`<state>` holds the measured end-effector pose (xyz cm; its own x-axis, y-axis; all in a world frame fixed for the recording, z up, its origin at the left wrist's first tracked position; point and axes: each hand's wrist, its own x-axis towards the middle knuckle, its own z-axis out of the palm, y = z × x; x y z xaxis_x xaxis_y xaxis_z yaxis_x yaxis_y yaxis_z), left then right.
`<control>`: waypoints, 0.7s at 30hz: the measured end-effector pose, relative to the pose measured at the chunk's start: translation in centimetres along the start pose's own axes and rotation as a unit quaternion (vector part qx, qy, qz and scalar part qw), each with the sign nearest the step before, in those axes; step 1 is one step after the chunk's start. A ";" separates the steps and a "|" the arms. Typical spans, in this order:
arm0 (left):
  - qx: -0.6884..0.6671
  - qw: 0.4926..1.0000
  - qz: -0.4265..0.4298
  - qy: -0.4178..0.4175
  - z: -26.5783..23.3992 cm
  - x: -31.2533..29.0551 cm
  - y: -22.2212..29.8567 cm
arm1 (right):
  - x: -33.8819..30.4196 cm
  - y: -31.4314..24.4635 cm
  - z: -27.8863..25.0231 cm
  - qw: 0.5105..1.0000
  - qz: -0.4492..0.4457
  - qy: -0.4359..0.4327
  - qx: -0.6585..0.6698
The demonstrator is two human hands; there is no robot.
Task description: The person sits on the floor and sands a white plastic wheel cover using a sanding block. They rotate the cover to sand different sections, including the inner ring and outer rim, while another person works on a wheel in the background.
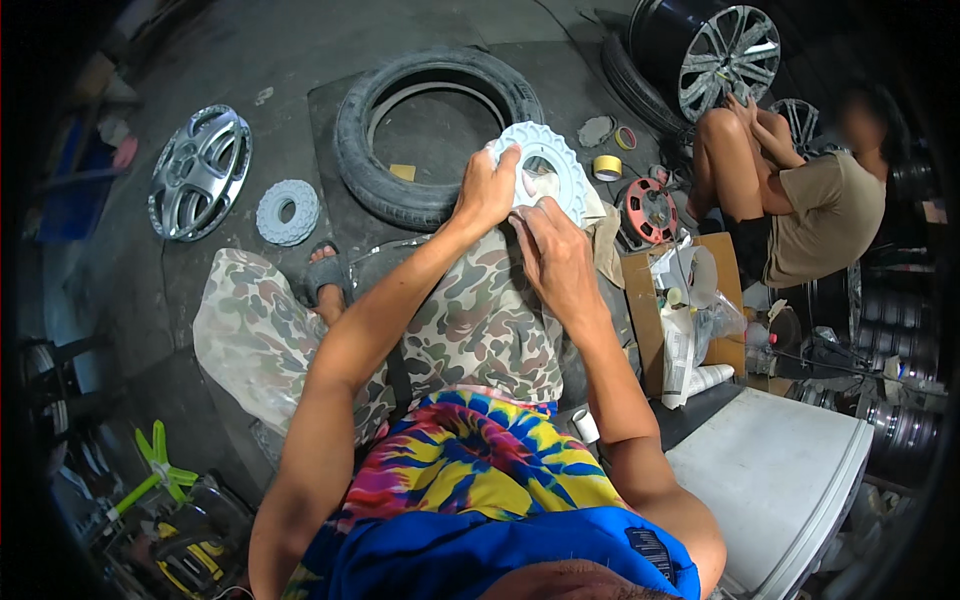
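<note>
Just right of upper centre, holding pale grey scalloped ring at left edge with closed left hand, apparently to steady it; touching lower rim with bent-fingered right hand. Cannot tell if pinching anything there.

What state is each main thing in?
Left hand: gripping the pale ring on its left side
Right hand: fingers bent at its lower edge
Pale ring: held up
Tire: flat, no wheel fitted
Second ring: lying flat
Silver wheel cover: face up
Cardboard box: open, items inside
</note>
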<state>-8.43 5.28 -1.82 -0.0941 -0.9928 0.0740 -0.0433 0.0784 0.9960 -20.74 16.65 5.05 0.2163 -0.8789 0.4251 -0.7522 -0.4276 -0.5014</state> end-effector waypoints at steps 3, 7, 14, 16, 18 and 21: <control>0.032 0.999 0.023 0.025 0.5 0.1 -0.1 | 0.4 -0.4 -0.9 0.997 0.037 -0.061 -0.001; -0.030 0.999 -0.024 -0.036 -0.3 0.1 0.9 | 1.0 -1.4 -3.5 0.992 0.091 -0.077 0.051; 0.008 0.999 -0.045 -0.022 0.3 0.0 -0.9 | -0.9 0.0 -1.2 0.999 0.014 -0.031 -0.032; -0.102 0.989 -0.095 -0.050 0.3 0.0 -1.4 | -1.7 1.6 -1.8 0.997 0.007 -0.041 -0.066; -0.223 0.939 -0.233 -0.117 -0.8 -0.4 1.6 | -2.5 2.7 -2.7 0.997 0.040 -0.031 -0.052; -0.242 0.929 -0.244 -0.134 -1.4 0.0 0.6 | -3.1 3.2 -2.2 0.998 0.053 0.026 -0.012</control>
<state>-7.09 5.26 -1.13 -0.4289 -0.8358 -0.3428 0.3007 -0.4899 0.8183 -25.19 18.48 3.75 0.1027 -0.9062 0.4102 -0.7841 -0.3275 -0.5273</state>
